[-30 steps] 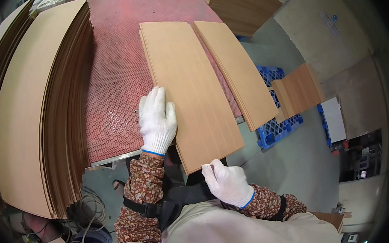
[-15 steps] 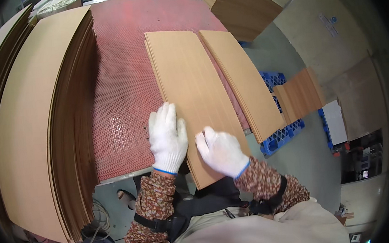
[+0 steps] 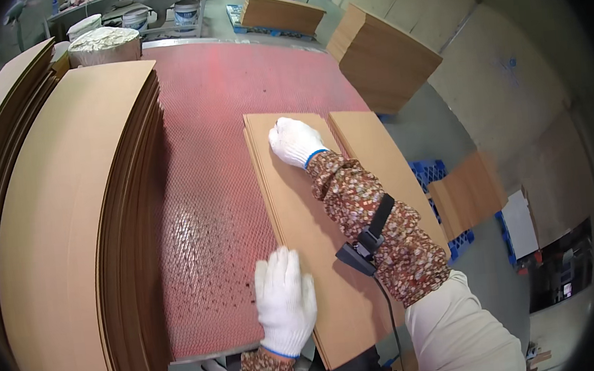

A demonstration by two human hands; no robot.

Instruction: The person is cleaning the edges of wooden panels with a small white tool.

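A low stack of long, light-brown wood-look panels (image 3: pixel 347 315) lies lengthwise before me on a red mesh-patterned table. My left hand (image 3: pixel 285 303), in a white knit glove, lies with outstretched fingers along the stack's left edge near its close end. Toward the far end, my gloved right hand (image 3: pixel 295 142) is closed, knuckles up, against the top panel. Whatever its fingers hold is hidden beneath them. Just to the right, partly covered by my right arm, is a second low stack of similar panels (image 3: pixel 363 134).
Tall stacks of panels (image 3: pixel 51 207) stand along the left of the red table (image 3: pixel 205 179). Buckets (image 3: pixel 186 13) and a foil-topped round container (image 3: pixel 104 45) are beyond. More panel stacks (image 3: pixel 385 58) and blue pallets (image 3: pixel 431 172) stand on the floor at right.
My right hand has slid from the near part of the top panel to its far end, arm stretched out. My left hand remains by the left edge. The view has tilted up.
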